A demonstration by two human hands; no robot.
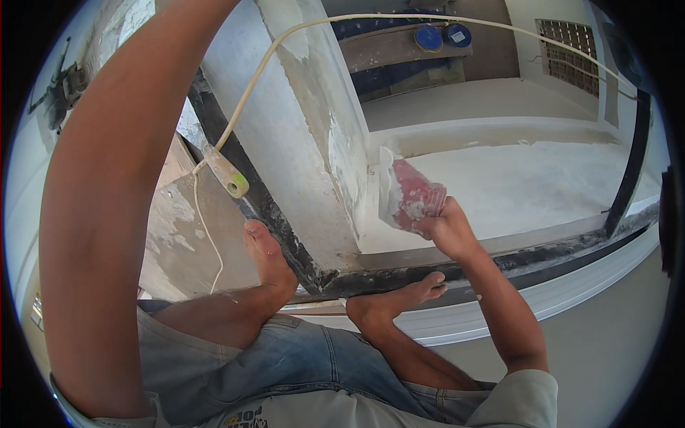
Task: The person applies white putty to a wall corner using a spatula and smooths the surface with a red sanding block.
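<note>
My right hand [448, 230] is closed round the handle of a putty knife [416, 191]. The putty knife is red and smeared with white paste, with a thick white layer along its left edge. That edge lies against or close to the inside corner of a white-coated wall [499, 171]; whether it touches, I cannot tell. My left arm [107, 214] reaches up along the left side, and its hand is outside the picture. To the left of the corner rises a patchy grey and white pillar face [285, 107].
My bare feet rest on or beside a dark, paste-spattered frame bar [285, 242]. A cream cable [285, 34] arches across the top, with a cream fitting [230, 177] hanging at the left. Two blue-lidded buckets [428, 38] stand on a plank beyond. A grille [569, 57] is at upper right.
</note>
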